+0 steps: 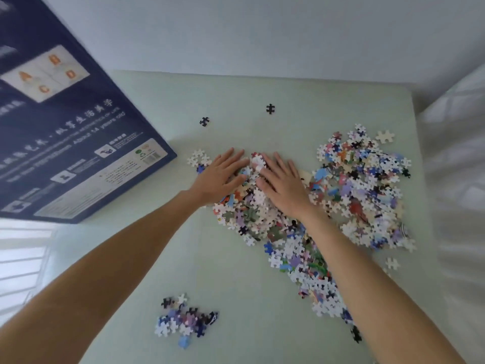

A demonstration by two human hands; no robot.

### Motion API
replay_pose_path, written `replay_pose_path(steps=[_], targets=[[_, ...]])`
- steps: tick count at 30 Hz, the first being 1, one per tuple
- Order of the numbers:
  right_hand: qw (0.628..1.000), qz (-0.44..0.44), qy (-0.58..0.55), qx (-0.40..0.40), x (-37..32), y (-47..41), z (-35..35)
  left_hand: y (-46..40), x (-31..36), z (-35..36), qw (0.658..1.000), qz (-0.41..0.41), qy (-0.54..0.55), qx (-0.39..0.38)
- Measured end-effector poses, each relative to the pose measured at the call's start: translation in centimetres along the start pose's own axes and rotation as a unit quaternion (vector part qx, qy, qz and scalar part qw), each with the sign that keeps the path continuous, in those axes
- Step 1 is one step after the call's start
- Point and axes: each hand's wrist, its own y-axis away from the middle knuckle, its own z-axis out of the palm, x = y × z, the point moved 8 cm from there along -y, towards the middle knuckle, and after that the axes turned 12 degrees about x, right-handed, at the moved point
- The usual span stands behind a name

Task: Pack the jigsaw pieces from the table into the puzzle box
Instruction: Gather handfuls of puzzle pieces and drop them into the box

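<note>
Cardboard jigsaw pieces (265, 203) | left hand (219, 177) flat on them | right hand (284, 187) flat too

Place: a room in a home, likely a bedroom.
Table (236, 95): pale green top with a rounded corner, set against a plain white wall (262, 30).
Right of table: rumpled white bedding (456, 158).
Left of table: bright slatted window (23, 258).

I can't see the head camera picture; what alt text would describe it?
Two bare hands, left hand and right hand, press flat on a big pile of jigsaw pieces on a pale green table. A dark blue puzzle box stands at the left.
</note>
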Motion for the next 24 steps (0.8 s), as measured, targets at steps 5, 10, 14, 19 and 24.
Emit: replay_pose_path(steps=[5,10,14,19,24], targets=[[0.997,-0.03,-0.064,-0.041,-5.3,7.7,1.5,8.0,2.8,0.2,0.998,-0.045,0.037,-0.026],[0.985,-0.016,-0.17,-0.018,-5.5,7.6,-2.0,10.3,3.5,-3.8,0.996,-0.05,0.05,0.051],[0.986,0.013,-0.154,0.067,-2.4,1.8,-5.6,6.0,0.2,-7.5,0.983,-0.056,0.009,0.175],[0.996,0.051,-0.028,0.067,2.4,-6.0,-5.1,0.5,-4.0,-5.2,0.978,-0.083,-0.15,0.117],[0.992,0.108,-0.03,0.053,4.9,-11.9,-3.3,-1.9,-7.1,-4.0,0.976,-0.141,-0.133,0.095]])
